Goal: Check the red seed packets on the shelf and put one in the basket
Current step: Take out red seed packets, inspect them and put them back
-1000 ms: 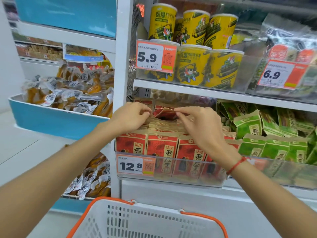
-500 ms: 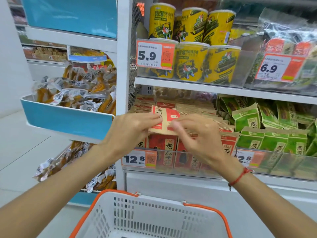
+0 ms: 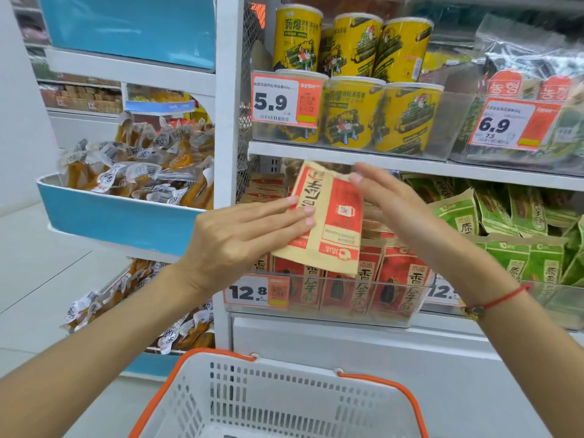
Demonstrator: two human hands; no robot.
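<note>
A red and tan seed packet [image 3: 335,222] is held up in front of the shelf, tilted and upside down. My left hand [image 3: 240,235] holds its left side, fingers lying straight across the front and the thumb hidden behind. My right hand [image 3: 398,210] touches the packet's upper right corner with straight fingers. Below it, more red seed packets [image 3: 392,279] stand in rows in a clear shelf bin. The white basket with an orange rim [image 3: 379,382] sits low in front of me, below both hands.
Green packets [image 3: 518,248] fill the bin to the right of the red ones. Yellow cans [image 3: 350,80] stand on the shelf above. A blue bin [image 3: 126,216] of clear-wrapped snacks juts out at the left. A 12.8 price tag [image 3: 256,290] hangs on the clear bin.
Both hands drew one red packet out of the rows, raised it clear of the bin and turned it over. The view has moved slightly closer.
</note>
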